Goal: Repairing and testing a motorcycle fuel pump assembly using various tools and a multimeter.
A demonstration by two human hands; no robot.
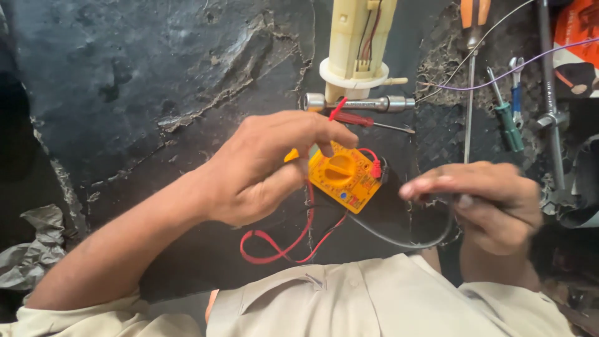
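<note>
Yellow and boxy, the plastic multimeter (342, 176) sits mid-bench, the left hand (262, 165) pinching its near-left edge while the right hand (493, 200) clamps a black lead (399, 237), seemingly mid-hookup; probing next calls for steady tips.

Quick count: one yellow meter (340, 176), two leads on it, one red lead (281, 246) and one black lead (399, 238). One cream plastic pump housing (359, 40), one metal socket bar (368, 103), one red screwdriver (362, 120), one green screwdriver (508, 122), two hands.
</note>
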